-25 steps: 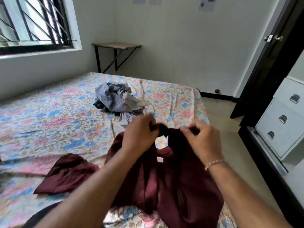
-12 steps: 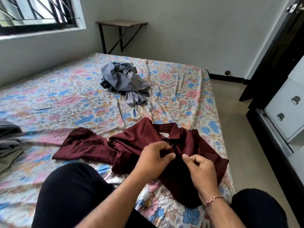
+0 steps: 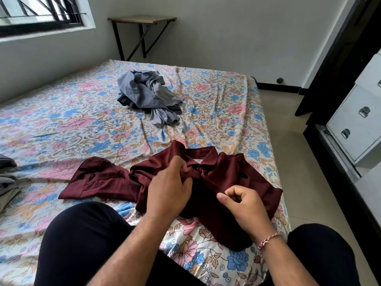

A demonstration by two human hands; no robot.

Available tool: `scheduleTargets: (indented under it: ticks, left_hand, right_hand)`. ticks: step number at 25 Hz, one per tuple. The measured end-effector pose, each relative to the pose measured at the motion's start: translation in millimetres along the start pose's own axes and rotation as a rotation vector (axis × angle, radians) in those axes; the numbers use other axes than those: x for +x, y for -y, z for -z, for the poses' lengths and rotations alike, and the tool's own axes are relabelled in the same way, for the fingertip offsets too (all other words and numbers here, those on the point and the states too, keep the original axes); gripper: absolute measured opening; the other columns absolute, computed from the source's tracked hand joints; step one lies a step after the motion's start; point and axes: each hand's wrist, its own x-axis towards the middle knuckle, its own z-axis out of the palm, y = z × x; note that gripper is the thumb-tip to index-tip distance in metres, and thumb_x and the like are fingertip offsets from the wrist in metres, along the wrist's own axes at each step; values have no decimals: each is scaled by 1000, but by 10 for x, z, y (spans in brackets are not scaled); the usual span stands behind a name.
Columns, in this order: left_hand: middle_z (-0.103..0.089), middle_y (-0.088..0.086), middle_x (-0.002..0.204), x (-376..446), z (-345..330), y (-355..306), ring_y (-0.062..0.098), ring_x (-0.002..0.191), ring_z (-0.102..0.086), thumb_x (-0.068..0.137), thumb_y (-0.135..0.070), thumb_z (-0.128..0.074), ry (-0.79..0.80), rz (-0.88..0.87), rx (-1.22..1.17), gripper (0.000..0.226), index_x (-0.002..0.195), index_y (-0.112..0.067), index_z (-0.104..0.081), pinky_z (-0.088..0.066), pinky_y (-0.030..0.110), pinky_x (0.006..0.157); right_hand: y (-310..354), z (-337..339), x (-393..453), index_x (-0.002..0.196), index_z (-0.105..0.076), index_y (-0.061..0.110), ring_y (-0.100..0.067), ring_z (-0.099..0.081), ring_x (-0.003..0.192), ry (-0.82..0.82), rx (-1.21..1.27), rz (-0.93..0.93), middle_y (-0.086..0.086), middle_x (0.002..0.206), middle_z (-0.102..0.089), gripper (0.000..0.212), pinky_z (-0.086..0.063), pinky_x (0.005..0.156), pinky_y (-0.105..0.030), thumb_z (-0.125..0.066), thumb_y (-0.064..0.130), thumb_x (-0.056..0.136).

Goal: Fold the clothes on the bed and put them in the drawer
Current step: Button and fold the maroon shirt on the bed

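A maroon shirt (image 3: 231, 172) lies spread on the floral bed (image 3: 61, 124) just in front of my knees, one sleeve stretched out to the left. My left hand (image 3: 169, 188) pinches the shirt's front placket just below the collar. My right hand (image 3: 245, 205) grips the fabric a little lower and to the right, fingers curled. A crumpled pile of grey and blue clothes (image 3: 148, 96) sits farther back on the bed. The white drawer unit (image 3: 358, 124) stands at the right, its drawers closed.
Some grey folded clothes (image 3: 6, 178) show at the bed's left edge. A small wall-mounted table (image 3: 142, 19) stands at the far wall. A dark door (image 3: 338, 58) and tiled floor (image 3: 288, 131) lie to the right of the bed.
The shirt came down from being held up by the collar and now lies on the bed. Both hands moved from the collar to the front placket.
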Motion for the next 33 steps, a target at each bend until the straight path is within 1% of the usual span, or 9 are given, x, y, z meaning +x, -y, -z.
scheduleTargets:
  ticks: [3, 6, 9, 13, 16, 18, 22, 30, 33]
  left_hand:
    - [-68, -16, 69, -227, -65, -39, 2, 52, -56, 88, -12, -67, 219, 63, -240, 22, 95, -33, -70, -46, 23, 54]
    - [-73, -15, 86, -312, -113, -128, -2, 69, -64, 88, -14, -68, 335, 187, -521, 24, 98, -31, -81, -51, 18, 68]
    - [-75, -11, 100, -277, -117, -136, 3, 80, -67, 94, 0, -58, 371, 277, -730, 41, 112, -30, -80, -55, 22, 75]
    - [-76, 1, 90, -287, -164, -130, 10, 73, -71, 93, -5, -75, 283, 245, -702, 28, 108, -28, -78, -60, 25, 68]
    - [-75, 3, 75, -306, -200, -183, 13, 58, -68, 91, -9, -79, 203, 310, -756, 13, 96, -22, -79, -57, 24, 58]
    - [-77, 4, 76, -307, -219, -214, 14, 62, -69, 95, -4, -72, 205, 370, -844, 19, 103, -19, -80, -58, 25, 62]
    - [-79, 9, 87, -313, -269, -202, 13, 75, -72, 95, 8, -62, 251, 359, -916, 38, 119, -18, -75, -60, 25, 74]
    - [-76, 5, 82, -327, -359, -152, 16, 70, -69, 88, -16, -83, 183, 271, -816, 17, 93, -30, -75, -61, 42, 70]
    - [-72, -1, 76, -341, -392, -128, 11, 69, -65, 85, -22, -84, 194, 257, -775, 14, 83, -25, -70, -58, 38, 67]
  right_hand:
    - [78, -15, -60, 80, -77, 15, -11, -64, 69, 12, 267, -40, -3, 74, -74, 9, -54, 69, -29, -80, 18, 88]
    - [161, -26, -139, 87, -78, 11, -19, -71, 80, 27, 463, -84, -14, 86, -78, 2, -58, 79, -34, -77, 10, 88]
    - [188, -69, -187, 87, -77, 9, -25, -70, 81, -13, 520, -97, -22, 90, -75, 10, -58, 85, -44, -81, 17, 81]
    - [166, -95, -173, 92, -77, 11, -30, -73, 88, -80, 576, -93, -19, 94, -77, 11, -60, 87, -46, -79, 2, 85]
    - [186, -131, -204, 90, -75, 6, -24, -72, 81, -110, 572, -54, -12, 87, -77, 10, -62, 76, -34, -79, -1, 84]
    - [205, -174, -227, 89, -73, 5, -20, -73, 78, -137, 527, -23, -8, 83, -77, 9, -62, 72, -29, -80, 1, 84]
    - [178, -240, -222, 88, -74, 11, -20, -73, 80, -222, 457, 24, -7, 85, -77, 10, -62, 75, -33, -81, 5, 84]
    - [159, -281, -229, 88, -75, 12, -26, -74, 82, -277, 448, 51, -9, 88, -77, 10, -62, 79, -45, -80, 4, 86]
    - [146, -280, -229, 88, -74, 14, -36, -74, 87, -291, 437, 48, -9, 88, -76, 10, -62, 81, -49, -80, 6, 87]
